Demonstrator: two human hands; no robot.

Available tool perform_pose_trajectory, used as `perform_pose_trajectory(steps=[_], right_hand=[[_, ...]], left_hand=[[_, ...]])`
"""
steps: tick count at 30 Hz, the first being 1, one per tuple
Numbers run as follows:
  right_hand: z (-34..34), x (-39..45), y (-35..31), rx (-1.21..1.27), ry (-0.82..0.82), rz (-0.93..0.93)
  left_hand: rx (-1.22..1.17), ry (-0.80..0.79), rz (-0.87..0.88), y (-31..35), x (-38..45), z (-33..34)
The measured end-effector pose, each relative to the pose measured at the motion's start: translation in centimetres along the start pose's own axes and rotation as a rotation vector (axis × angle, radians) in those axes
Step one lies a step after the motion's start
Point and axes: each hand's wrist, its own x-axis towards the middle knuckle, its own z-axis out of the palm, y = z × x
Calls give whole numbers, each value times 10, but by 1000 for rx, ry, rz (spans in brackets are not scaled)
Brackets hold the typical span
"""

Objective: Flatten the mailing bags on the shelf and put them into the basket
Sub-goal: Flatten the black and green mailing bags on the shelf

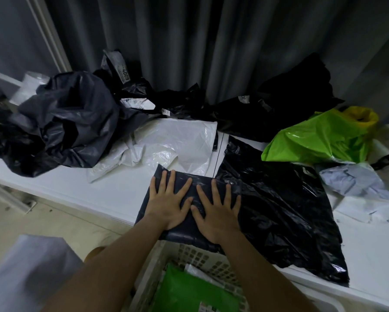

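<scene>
Hands flat, fingers spread: left hand [166,204] and right hand [218,212] press side by side on dark bag [189,190] at near edge of shelf [99,190], no pinch. Bag's near end overhangs edge, above basket [202,257]. Basket holds green bag [189,291]. Bag looks thin, light, limp, slick film; likely traps air, springs back. Judgement: smooth outward from centre, then take hold at 2 near corners or edge, slide off into basket. Big black bag [279,210] touches right side; crumpled grey pile [69,122] far left.
</scene>
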Motion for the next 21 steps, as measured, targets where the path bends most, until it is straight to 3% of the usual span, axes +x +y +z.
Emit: perform_pose_trajectory(steps=[16, 18, 21], right_hand=[[-3, -3, 0, 26, 20, -18], [-9, -9, 4, 131, 122, 13], [-17, -25, 14, 283, 268, 240]], left_hand=[[-20, -70, 47, 1, -31, -9], [-44, -64, 32, 0, -34, -3], [-50, -21, 21, -1, -36, 1]])
